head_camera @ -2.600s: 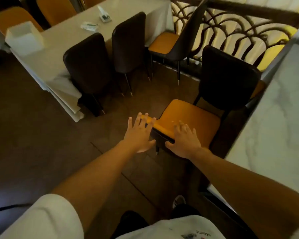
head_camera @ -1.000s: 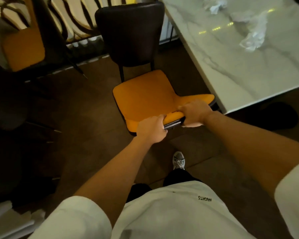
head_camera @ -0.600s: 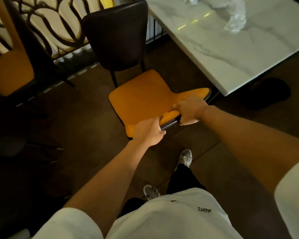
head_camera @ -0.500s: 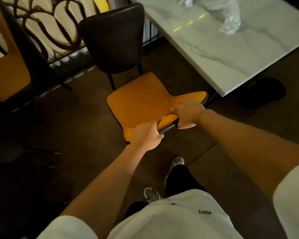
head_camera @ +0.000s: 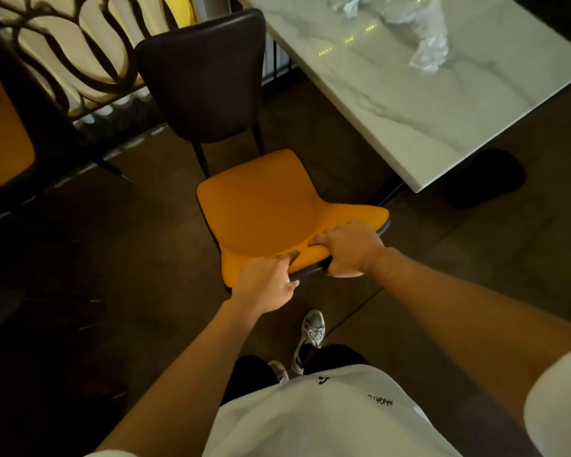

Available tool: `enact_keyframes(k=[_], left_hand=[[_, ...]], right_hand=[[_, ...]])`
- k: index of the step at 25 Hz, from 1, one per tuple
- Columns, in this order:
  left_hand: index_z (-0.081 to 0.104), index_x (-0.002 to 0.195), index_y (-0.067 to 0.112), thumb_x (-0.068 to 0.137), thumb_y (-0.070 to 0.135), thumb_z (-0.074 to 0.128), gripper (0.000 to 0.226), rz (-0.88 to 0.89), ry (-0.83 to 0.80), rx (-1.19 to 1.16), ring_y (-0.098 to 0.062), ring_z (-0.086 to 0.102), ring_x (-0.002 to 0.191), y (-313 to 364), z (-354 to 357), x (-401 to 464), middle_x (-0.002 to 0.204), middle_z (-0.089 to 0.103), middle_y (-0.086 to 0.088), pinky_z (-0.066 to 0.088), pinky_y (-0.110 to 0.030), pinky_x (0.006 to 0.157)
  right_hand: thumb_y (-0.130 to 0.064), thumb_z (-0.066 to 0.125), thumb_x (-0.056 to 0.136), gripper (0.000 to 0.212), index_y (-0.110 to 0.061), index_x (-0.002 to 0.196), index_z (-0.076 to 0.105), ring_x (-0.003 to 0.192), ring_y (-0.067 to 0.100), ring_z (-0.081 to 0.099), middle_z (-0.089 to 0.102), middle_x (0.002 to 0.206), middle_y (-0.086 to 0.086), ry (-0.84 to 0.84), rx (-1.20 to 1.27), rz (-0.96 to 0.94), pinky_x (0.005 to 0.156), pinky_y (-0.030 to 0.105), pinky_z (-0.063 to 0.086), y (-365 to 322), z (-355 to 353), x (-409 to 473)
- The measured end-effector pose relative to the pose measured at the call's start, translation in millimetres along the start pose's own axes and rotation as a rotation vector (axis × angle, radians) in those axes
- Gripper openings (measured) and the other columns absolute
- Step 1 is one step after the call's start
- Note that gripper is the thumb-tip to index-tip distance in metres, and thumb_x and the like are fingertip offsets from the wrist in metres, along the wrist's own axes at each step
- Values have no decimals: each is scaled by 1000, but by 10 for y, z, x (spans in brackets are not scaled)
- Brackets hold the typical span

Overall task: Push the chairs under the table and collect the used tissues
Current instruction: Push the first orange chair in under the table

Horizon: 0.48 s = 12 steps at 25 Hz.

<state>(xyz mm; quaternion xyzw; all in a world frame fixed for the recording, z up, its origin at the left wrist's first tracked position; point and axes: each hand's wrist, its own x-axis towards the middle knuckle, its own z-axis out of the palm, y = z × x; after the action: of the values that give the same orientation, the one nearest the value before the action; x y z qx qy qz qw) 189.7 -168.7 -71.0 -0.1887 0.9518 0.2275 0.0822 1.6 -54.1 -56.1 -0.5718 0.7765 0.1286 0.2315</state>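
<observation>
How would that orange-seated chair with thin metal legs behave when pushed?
The orange-seated chair probably slides readily, its thin legs looking light. Both hands, left hand and right hand, grip the seat edge low, so tipping seems unlikely.

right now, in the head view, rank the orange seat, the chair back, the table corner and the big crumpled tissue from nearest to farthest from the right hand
1. Orange seat: gripped at its front edge by the right hand.
2. Table corner: up and right.
3. Chair back: up and left, beyond the seat.
4. Big crumpled tissue: far on the tabletop.
</observation>
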Motion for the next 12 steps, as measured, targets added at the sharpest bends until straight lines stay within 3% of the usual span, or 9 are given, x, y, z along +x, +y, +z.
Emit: enact_keyframes(k=[3,6,12], left_hand=[[57,135,27,95,48,66,46,16,-7,4,-12,51,66,-44,-33,-71,72,46,15,32,-24,53],[59,131,25,96,47,65,42,55,-7,15,-11,51,66,-92,-89,-160,72,48,15,28,-21,50],[63,116,21,95,49,65,36,145,-57,63,-17,63,76,-475,-197,-530,83,65,5,48,-30,61]], right_hand=[[-51,61,77,57,-43,133,57,97,19,62,69,108,-9,17,12,24,87,42,50,-107,40,-38],[-48,61,77,59,-42,135,57,94,20,63,70,107,-8,11,31,71,84,42,53,-241,52,-71],[-46,60,75,58,-43,132,59,92,21,64,69,105,-8,23,106,187,79,42,55,-844,162,-160]])
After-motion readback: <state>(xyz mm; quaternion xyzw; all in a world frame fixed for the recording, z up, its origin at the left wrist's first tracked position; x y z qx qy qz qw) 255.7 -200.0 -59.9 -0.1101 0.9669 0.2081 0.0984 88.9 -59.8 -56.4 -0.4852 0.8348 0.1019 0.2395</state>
